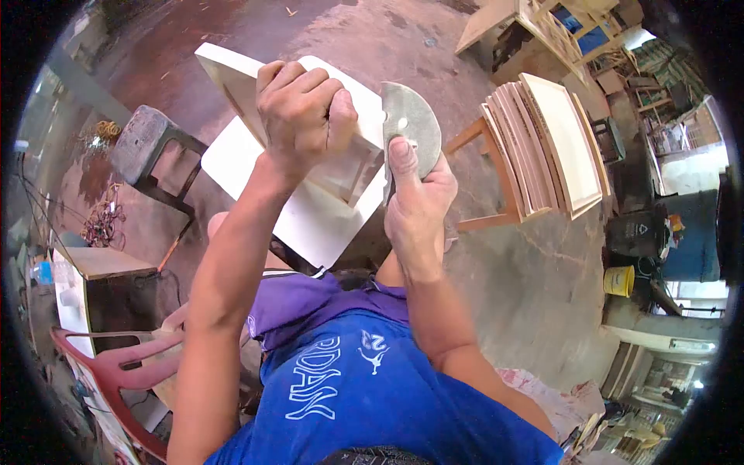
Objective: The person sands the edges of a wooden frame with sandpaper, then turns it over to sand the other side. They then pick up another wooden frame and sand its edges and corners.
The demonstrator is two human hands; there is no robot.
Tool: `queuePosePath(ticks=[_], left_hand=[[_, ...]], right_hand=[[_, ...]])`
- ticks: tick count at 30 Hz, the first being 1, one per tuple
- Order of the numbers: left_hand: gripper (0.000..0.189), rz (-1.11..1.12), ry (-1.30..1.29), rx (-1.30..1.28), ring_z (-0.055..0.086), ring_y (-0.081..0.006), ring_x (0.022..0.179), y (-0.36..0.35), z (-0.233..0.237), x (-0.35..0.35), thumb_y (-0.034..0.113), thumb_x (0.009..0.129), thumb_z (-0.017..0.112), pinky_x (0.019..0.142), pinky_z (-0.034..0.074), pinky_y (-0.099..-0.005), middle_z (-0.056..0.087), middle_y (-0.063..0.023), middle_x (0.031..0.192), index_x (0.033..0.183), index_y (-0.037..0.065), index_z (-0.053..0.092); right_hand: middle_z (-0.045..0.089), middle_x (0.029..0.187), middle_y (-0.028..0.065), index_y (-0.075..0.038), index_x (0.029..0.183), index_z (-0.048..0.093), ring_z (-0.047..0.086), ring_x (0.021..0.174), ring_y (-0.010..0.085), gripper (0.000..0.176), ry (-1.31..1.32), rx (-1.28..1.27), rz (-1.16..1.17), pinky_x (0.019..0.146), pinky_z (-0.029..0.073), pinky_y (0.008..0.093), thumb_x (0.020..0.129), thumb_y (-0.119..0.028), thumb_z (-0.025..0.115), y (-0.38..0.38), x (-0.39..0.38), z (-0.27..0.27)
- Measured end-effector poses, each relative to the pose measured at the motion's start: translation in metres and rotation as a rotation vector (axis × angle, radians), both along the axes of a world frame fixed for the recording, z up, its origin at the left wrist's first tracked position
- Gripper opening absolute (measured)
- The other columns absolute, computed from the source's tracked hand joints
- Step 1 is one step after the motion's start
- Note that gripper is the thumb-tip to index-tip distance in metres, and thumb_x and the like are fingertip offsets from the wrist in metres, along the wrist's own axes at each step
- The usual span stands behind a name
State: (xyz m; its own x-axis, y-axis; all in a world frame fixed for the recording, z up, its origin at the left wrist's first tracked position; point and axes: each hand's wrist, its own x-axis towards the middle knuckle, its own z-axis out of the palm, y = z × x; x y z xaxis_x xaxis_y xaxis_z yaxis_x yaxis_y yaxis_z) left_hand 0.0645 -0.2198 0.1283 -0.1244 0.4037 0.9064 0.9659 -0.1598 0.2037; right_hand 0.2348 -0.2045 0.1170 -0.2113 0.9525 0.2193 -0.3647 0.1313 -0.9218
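My left hand (304,112) is closed over the edge of a white-faced wooden frame (232,70), which stands tilted in front of me. Its bare wooden inner side shows below the fist. My right hand (418,205) pinches a grey half-round sanding disc (421,120) with holes in it, thumb on the near face and the fingers mostly hidden behind. The disc's straight edge is beside the frame's right side; whether it touches cannot be made out. Under the frame is a flat white board (310,232) near my knees.
Several similar frames stand stacked on a wooden stool (496,167) to the right. A dark worn stool (147,147) is at the left, with a red plastic chair (116,364) nearer me. Wooden furniture (527,23) and a yellow bucket (618,280) are farther right.
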Motion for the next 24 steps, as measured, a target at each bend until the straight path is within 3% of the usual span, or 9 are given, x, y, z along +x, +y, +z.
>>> queuePosePath(ticks=[3, 4, 9, 11, 12, 15, 19, 21, 24], left_hand=[[0.020, 0.011, 0.006, -0.033, 0.050, -0.0271, 0.065, -0.004, 0.000, 0.004, 0.017, 0.085, 0.057, 0.079, 0.038, -0.0405, 0.055, -0.0083, 0.068, 0.070, 0.005, 0.063], [0.020, 0.011, 0.004, -0.046, 0.050, -0.0276, 0.066, -0.005, 0.002, 0.004, 0.017, 0.085, 0.056, 0.080, 0.038, -0.0408, 0.056, -0.0085, 0.068, 0.070, 0.004, 0.064], [0.021, 0.012, 0.014, -0.038, 0.051, -0.0280, 0.067, -0.004, 0.003, 0.004, 0.015, 0.086, 0.055, 0.081, 0.038, -0.0417, 0.054, -0.0096, 0.068, 0.069, 0.004, 0.062], [0.021, -0.005, 0.013, -0.046, 0.050, -0.0280, 0.068, -0.004, 0.002, 0.006, 0.015, 0.086, 0.054, 0.081, 0.038, -0.0418, 0.054, -0.0099, 0.068, 0.069, 0.004, 0.061], [0.022, -0.001, 0.015, -0.062, 0.050, -0.0279, 0.067, -0.004, 0.002, 0.005, 0.015, 0.086, 0.054, 0.081, 0.038, -0.0417, 0.054, -0.0099, 0.068, 0.069, 0.004, 0.061], [0.024, 0.015, 0.012, -0.055, 0.049, -0.0277, 0.066, 0.000, 0.003, 0.002, 0.016, 0.087, 0.053, 0.080, 0.038, -0.0412, 0.053, -0.0099, 0.068, 0.068, 0.004, 0.060], [0.025, 0.006, 0.008, -0.038, 0.049, -0.0276, 0.066, 0.001, 0.003, 0.004, 0.017, 0.088, 0.053, 0.079, 0.038, -0.0401, 0.053, -0.0097, 0.067, 0.068, 0.004, 0.060], [0.025, 0.009, 0.008, -0.035, 0.050, -0.0274, 0.066, 0.000, 0.001, 0.002, 0.017, 0.088, 0.053, 0.079, 0.038, -0.0396, 0.053, -0.0094, 0.067, 0.068, 0.005, 0.060], [0.024, 0.014, 0.018, -0.065, 0.050, -0.0272, 0.066, -0.003, 0.002, 0.000, 0.017, 0.087, 0.054, 0.079, 0.038, -0.0394, 0.054, -0.0094, 0.068, 0.068, 0.004, 0.061]], right_hand=[[0.074, 0.098, 0.0013, 0.003, 0.115, 0.074, 0.065, 0.089, 0.0095, 0.040, -0.170, -0.025, 0.087, 0.081, 0.053, 0.0269, 0.095, -0.032, 0.081, 0.021, 0.011, 0.010], [0.074, 0.098, 0.0020, 0.003, 0.116, 0.074, 0.065, 0.088, 0.0097, 0.044, -0.049, -0.051, 0.151, 0.078, 0.053, 0.0270, 0.094, -0.034, 0.082, 0.022, 0.009, 0.010], [0.074, 0.095, 0.0014, 0.003, 0.110, 0.075, 0.064, 0.082, 0.0081, 0.042, -0.076, -0.062, 0.096, 0.071, 0.052, 0.0260, 0.092, -0.034, 0.084, 0.012, 0.013, 0.013], [0.075, 0.097, 0.0034, 0.003, 0.114, 0.075, 0.066, 0.086, 0.0095, 0.043, -0.272, -0.141, 0.178, 0.075, 0.053, 0.0263, 0.091, -0.031, 0.085, 0.025, 0.016, 0.032], [0.075, 0.097, 0.0045, 0.003, 0.114, 0.075, 0.066, 0.085, 0.0101, 0.042, -0.148, -0.125, 0.233, 0.074, 0.054, 0.0269, 0.090, -0.029, 0.086, 0.027, 0.014, 0.025], [0.075, 0.093, 0.0038, 0.003, 0.109, 0.075, 0.065, 0.081, 0.0095, 0.040, -0.100, -0.129, 0.106, 0.070, 0.053, 0.0265, 0.090, -0.030, 0.086, 0.008, 0.017, 0.013], [0.076, 0.098, 0.0049, 0.005, 0.112, 0.075, 0.067, 0.086, 0.0106, 0.038, -0.058, -0.118, 0.176, 0.075, 0.054, 0.0265, 0.091, -0.025, 0.085, 0.026, 0.016, 0.013], [0.076, 0.096, 0.0045, 0.004, 0.110, 0.075, 0.067, 0.084, 0.0097, 0.035, -0.138, -0.119, 0.159, 0.072, 0.054, 0.0261, 0.091, -0.024, 0.084, 0.020, 0.016, 0.013], [0.076, 0.093, 0.0048, 0.003, 0.109, 0.075, 0.067, 0.082, 0.0094, 0.034, -0.043, -0.102, 0.110, 0.071, 0.054, 0.0260, 0.092, -0.025, 0.083, 0.018, 0.009, 0.016]])
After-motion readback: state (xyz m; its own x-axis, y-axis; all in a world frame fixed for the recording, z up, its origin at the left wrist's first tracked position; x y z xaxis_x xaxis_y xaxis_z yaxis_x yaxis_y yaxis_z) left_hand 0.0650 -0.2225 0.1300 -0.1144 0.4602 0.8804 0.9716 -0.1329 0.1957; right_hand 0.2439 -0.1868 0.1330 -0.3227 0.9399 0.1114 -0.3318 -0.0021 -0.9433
